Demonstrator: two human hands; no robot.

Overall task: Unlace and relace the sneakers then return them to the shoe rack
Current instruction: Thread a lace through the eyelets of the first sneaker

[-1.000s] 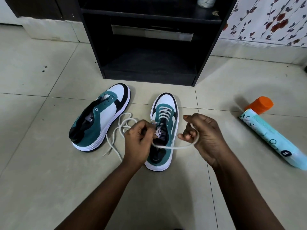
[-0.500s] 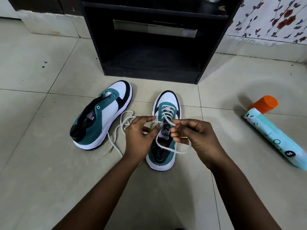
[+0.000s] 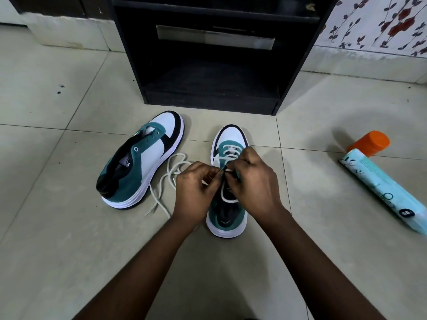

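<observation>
Sneakers in teal, white and black sit on the pale tiled floor (image 3: 69,239) in front of a black shoe rack (image 3: 215,65). The right sneaker (image 3: 227,218) stands upright, toe toward the rack, with a white lace (image 3: 227,199) crossed through its front eyelets and a loose loop hanging over the dark tongue. Both hands meet above its middle: the left hand (image 3: 196,188) pinches the lace between thumb and fingertips, and the right hand (image 3: 251,181) curls its fingers around the lace just beside it, knuckles up. More slack lace trails in loops on the floor between the two shoes. The left sneaker (image 3: 138,165) lies tipped on its side, well apart from the hands, its eyelets bare and its white ribbed sole facing the viewer.

To the right a pale blue tube with an orange cap (image 3: 379,176) lies flat on the tiles. Behind it runs a wall with a red and dark floral pattern (image 3: 381,21). The rack's lower shelf is dark and shadowed.
</observation>
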